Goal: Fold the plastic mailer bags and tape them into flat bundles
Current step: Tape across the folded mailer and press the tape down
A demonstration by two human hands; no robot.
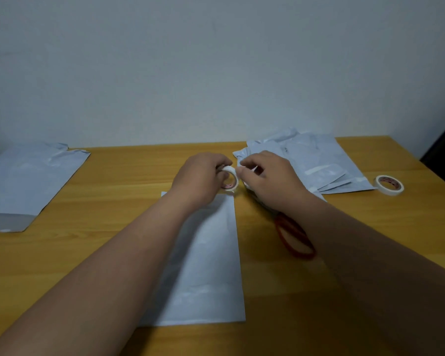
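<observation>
White tape roll (229, 179) sits gripped in our left hand (201, 176); right hand (265, 176) fingertips pinch at its edge (prob. the loose end). Folded mailer (211, 265) lies just below the grip, long axis running toward us, nearer the left arm.

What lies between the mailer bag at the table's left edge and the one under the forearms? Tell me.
In the head view, only bare wooden table shows between the left mailer bag and the middle mailer bag; the left forearm crosses above the near part.
</observation>
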